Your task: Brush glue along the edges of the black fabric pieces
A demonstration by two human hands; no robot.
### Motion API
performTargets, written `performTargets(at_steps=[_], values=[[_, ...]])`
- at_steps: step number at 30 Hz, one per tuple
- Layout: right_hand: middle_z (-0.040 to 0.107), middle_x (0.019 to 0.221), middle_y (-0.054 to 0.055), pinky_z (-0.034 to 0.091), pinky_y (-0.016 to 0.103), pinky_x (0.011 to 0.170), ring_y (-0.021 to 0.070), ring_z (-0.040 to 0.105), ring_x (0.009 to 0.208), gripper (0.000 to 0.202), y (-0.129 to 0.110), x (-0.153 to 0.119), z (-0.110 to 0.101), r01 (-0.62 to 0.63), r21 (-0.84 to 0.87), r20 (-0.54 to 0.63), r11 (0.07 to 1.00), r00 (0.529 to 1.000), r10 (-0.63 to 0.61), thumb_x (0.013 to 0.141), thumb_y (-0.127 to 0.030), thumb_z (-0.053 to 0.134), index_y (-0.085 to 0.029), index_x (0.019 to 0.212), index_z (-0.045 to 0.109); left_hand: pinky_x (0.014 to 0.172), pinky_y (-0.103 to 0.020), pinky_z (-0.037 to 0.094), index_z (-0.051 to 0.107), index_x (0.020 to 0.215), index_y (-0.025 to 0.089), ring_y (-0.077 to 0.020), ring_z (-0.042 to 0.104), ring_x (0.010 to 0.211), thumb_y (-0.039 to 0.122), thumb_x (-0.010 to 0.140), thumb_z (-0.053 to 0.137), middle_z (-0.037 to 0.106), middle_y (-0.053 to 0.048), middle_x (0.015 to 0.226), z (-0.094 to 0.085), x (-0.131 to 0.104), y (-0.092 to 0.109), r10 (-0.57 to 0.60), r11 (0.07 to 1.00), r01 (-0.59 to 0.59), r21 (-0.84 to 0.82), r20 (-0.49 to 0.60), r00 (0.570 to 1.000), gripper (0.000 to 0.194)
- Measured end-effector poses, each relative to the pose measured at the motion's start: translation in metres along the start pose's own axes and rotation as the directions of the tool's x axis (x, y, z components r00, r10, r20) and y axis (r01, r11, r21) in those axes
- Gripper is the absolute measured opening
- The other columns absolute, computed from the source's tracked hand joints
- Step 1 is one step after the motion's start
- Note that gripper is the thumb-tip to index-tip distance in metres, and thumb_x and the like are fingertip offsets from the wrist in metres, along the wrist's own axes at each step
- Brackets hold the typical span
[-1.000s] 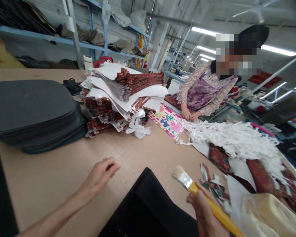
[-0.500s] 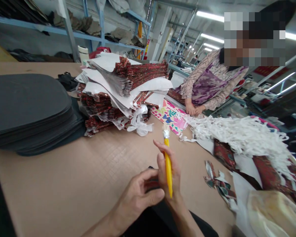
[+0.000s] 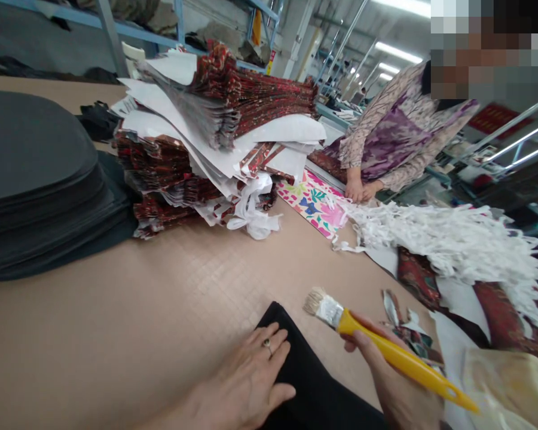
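My left hand lies flat, fingers stretched out, on the edge of a folded black cloth. A ring shows on one finger. My right hand grips a paintbrush with a yellow handle. Its pale bristles point up and left, above the tabletop and beyond the black cloth. The lower part of the cloth runs out of view at the bottom.
Dark grey rounded panels are stacked at left on the brown table. Red patterned pieces and white sheets make a tall pile behind. At right lie white strips and fabric scraps. A co-worker stands across the table.
My hands have moved apart. The left has come down flat on the black cloth; the right has shifted right with the paintbrush, which has tipped from upright to slanting left.
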State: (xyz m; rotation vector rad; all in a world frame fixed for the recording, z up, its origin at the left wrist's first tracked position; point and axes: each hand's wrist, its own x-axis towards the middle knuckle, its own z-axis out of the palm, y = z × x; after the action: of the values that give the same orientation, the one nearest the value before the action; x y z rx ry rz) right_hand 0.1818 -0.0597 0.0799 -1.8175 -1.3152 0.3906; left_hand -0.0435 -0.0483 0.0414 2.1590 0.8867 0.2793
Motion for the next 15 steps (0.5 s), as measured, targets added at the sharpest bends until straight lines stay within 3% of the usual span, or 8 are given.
performTargets(at_steps=[4, 8, 15], values=[[0.073, 0.074, 0.002, 0.056, 0.025, 0.054, 0.0185, 0.068, 0.061, 0.022, 0.006, -0.003, 0.019, 0.044, 0.044, 0.002, 0.998, 0.999, -0.044, 0.075, -0.044, 0.063, -0.023, 0.077, 0.07, 0.107, -0.041, 0.037, 0.043, 0.133, 0.012, -0.0282, 0.034, 0.131, 0.037, 0.087, 0.06, 0.037, -0.014, 0.141, 0.006, 0.0, -0.01, 0.004, 0.987, -0.001, 0.164, -0.019, 1.0, 0.056], [0.073, 0.077, 0.003, 0.058, 0.027, 0.064, 0.0196, 0.07, 0.074, 0.015, 0.014, -0.002, 0.038, 0.146, 0.093, 0.16, 0.985, 0.974, -0.159, 0.079, -0.037, 0.061, -0.025, 0.079, 0.07, 0.105, -0.038, 0.04, 0.043, 0.132, 0.007, -0.0277, 0.039, 0.128, 0.038, 0.085, 0.062, 0.042, -0.016, 0.137, 0.005, -0.002, -0.01, 0.046, 0.958, -0.031, 0.285, -0.047, 0.998, 0.059], [0.073, 0.081, 0.005, 0.057, 0.027, 0.063, 0.0189, 0.069, 0.075, 0.01, 0.015, 0.005, 0.06, 0.305, 0.169, 0.271, 0.937, 0.9, -0.341, 0.082, -0.027, 0.06, -0.023, 0.086, 0.069, 0.107, -0.034, 0.038, 0.04, 0.132, 0.01, -0.0235, 0.037, 0.13, 0.039, 0.092, 0.05, 0.046, -0.013, 0.136, 0.009, -0.01, -0.011, 0.136, 0.954, -0.067, 0.293, -0.223, 0.965, 0.05]])
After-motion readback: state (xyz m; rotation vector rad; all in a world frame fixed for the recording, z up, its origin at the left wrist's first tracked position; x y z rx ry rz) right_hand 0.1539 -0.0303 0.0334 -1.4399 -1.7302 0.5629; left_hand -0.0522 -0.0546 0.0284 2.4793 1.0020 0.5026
